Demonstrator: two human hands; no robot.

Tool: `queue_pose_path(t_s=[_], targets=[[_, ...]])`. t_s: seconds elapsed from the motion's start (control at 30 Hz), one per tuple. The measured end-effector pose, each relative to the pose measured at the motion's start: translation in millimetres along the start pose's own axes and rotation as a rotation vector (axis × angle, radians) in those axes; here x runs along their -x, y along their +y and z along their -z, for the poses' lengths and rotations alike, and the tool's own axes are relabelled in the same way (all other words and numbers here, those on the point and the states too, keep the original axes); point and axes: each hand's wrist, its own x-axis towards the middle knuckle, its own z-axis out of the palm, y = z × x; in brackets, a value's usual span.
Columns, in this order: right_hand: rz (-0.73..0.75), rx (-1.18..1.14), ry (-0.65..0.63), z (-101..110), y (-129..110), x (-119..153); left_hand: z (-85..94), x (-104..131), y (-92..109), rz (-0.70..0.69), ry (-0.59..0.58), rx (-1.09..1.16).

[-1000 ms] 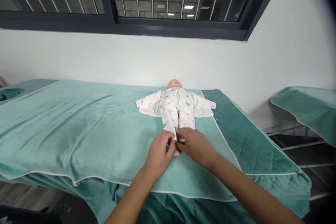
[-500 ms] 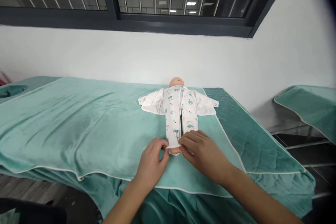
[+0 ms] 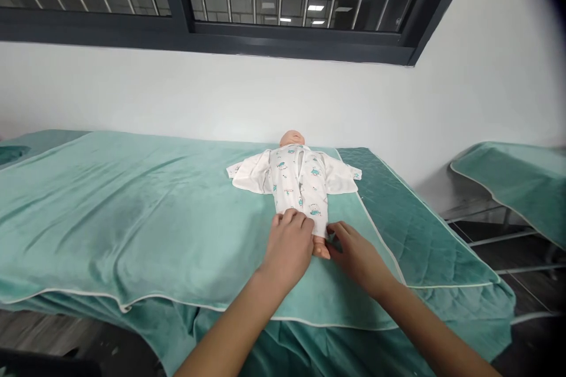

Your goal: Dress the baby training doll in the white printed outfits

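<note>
A baby doll (image 3: 292, 138) lies on its back on the bed, its head toward the wall. It wears a white printed baby suit (image 3: 300, 174) with the sleeves spread to both sides. My left hand (image 3: 289, 247) lies across the lower legs, its curled fingers pinching the left edge of the right-hand trouser cuff. At that cuff's other edge, the thumb and fingers of my right hand (image 3: 358, 256) close on the cloth. A bare doll foot (image 3: 321, 248) sticks out below the cuff, between my hands. My left hand hides the other foot.
A light green blanket (image 3: 124, 206) with pale piping covers the bed, over a darker quilted cover (image 3: 424, 230) on the right. Behind it is a white wall with a dark-framed window (image 3: 292, 44). At the right stands another green-covered surface (image 3: 522, 182) near metal bars.
Both hands have moved from the left-hand trouser cuff to the right-hand one. The foot on that side now shows below the cloth. The view has shifted slightly.
</note>
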Motion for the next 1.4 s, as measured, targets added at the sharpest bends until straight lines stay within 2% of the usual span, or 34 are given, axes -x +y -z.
queue_pose_path(t_s=[0.17, 0.33, 0.47, 0.6, 0.8, 1.03, 1.17, 1.33, 1.4], targets=[[0.031, -0.108, 0.076, -4.1, -2.1, -3.9, -7.5, -7.5, -1.1, -0.015, -0.01, -0.02], [0.069, -0.293, 0.123, 17.2, -10.9, 0.4, -4.6, -5.9, 0.6, -0.023, 0.014, 0.037], [0.129, -0.274, 0.143, 36.3, -22.7, 3.6, -4.5, -9.1, 4.9, -0.025, 0.02, 0.072], [0.157, -0.254, 0.165, 42.5, -17.3, 8.4, -4.2, -9.1, 8.8, -0.02, 0.05, 0.151], [0.132, -0.296, 0.154, 39.2, -6.0, 30.4, 2.9, 3.0, 20.1, -0.083, 0.074, 0.199], [0.04, -0.279, 0.189, 26.0, -16.2, 48.9, 3.8, 14.3, 30.2, -0.158, 0.086, 0.098], [0.037, -0.256, 0.192, 20.1, -18.4, 50.4, 0.9, 19.0, 31.2, -0.111, 0.078, 0.102], [-0.005, -0.234, 0.096, 12.6, -11.2, 51.8, -2.4, 24.2, 31.3, 0.013, 0.012, 0.011], [-0.021, -0.248, 0.087, 10.2, -9.7, 53.4, -2.3, 25.2, 31.4, 0.01, -0.011, 0.011]])
